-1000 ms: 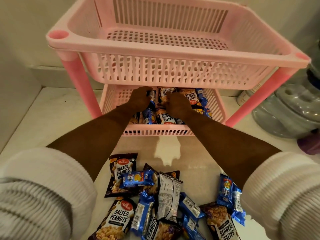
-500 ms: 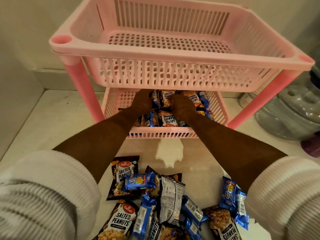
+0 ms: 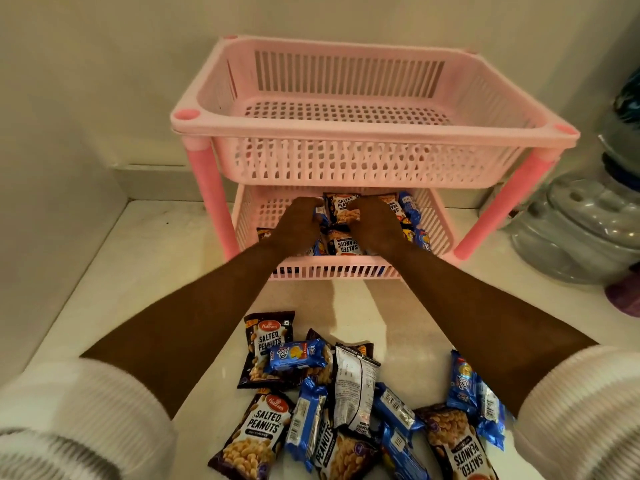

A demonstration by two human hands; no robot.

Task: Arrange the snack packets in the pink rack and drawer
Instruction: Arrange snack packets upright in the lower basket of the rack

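A pink two-tier rack (image 3: pixel 374 133) stands against the wall, and its upper basket has nothing in it. The lower basket (image 3: pixel 332 268) holds several salted peanuts and blue biscuit packets. Both my hands reach into this lower basket. My left hand (image 3: pixel 299 223) and my right hand (image 3: pixel 375 221) curl their fingers on either side of an upright salted peanuts packet (image 3: pixel 343 207). Part of a blue packet shows by my left fingers. A loose pile of packets (image 3: pixel 349 382) lies on the white counter in front, among them a Good Day biscuit packet (image 3: pixel 298 355).
Greyish glass jars and lids (image 3: pixel 581 223) stand right of the rack, with a purple object (image 3: pixel 623 292) beside them. A wall closes off the left side. The rack's pink legs (image 3: pixel 211 199) stand on the white counter (image 3: pixel 145 258).
The view has pulled back and up, so the whole rack now shows. My hands have stayed in the lower basket, shifting only slightly around the peanuts packet.
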